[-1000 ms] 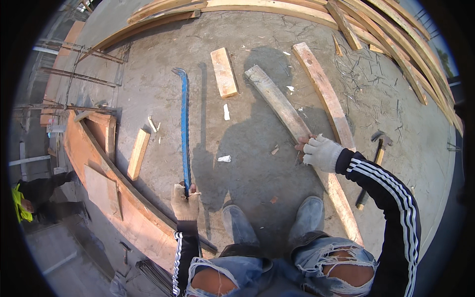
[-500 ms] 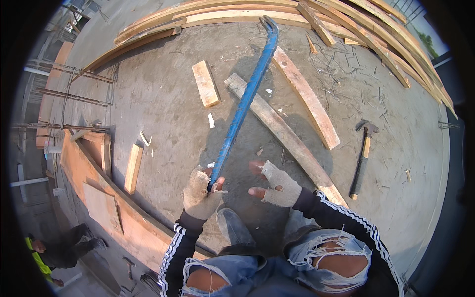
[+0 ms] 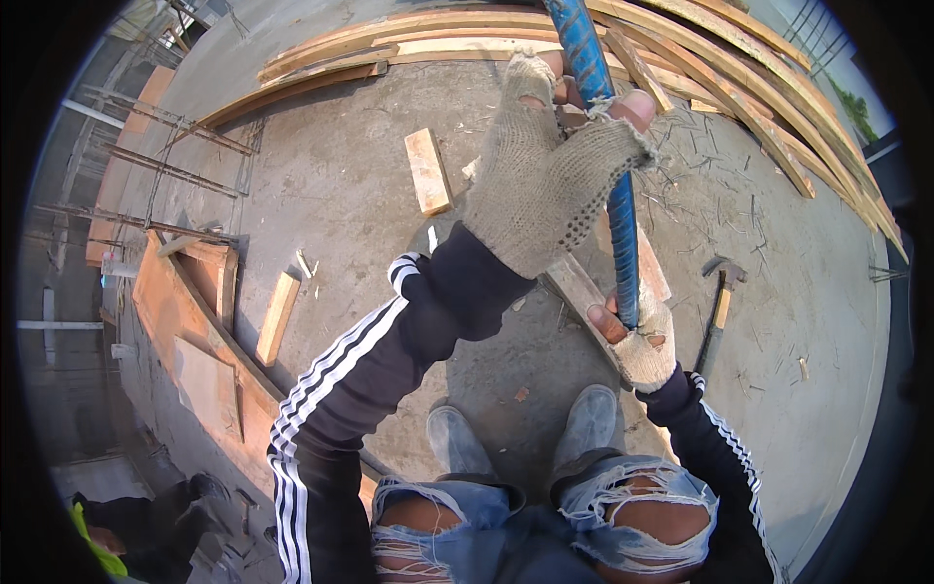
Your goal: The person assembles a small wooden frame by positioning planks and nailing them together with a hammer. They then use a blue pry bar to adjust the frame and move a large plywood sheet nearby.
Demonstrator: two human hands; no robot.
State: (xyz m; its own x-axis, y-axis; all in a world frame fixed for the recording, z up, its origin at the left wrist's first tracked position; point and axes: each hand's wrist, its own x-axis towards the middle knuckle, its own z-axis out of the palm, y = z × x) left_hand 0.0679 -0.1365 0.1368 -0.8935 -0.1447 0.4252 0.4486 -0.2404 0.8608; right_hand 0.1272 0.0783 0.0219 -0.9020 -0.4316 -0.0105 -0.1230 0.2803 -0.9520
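A blue ribbed crowbar (image 3: pixel 624 238) is held up in front of me, its top end running out of the picture. My left hand (image 3: pixel 540 170), in a fingerless knitted glove, is closed round its upper part. Lower down, my right hand (image 3: pixel 644 343), gloved the same way, grips the bottom end of the bar. Beneath the right hand a worn grey plank (image 3: pixel 582 290) lies slantwise on the concrete. A second, pinkish plank (image 3: pixel 654 273) shows partly behind the bar.
A claw hammer (image 3: pixel 721 302) lies right of the planks. Short wood blocks (image 3: pixel 428 173) are on the left, beside a plywood form (image 3: pixel 185 311). Long timbers (image 3: pixel 448 44) are stacked at the far side, with loose nails (image 3: pixel 725 185) nearby. Another person (image 3: pixel 146 530) is at lower left.
The crowbar has come up and to the right, nearer to me. My left hand has risen with it, and my right hand, open before, has closed on its lower end.
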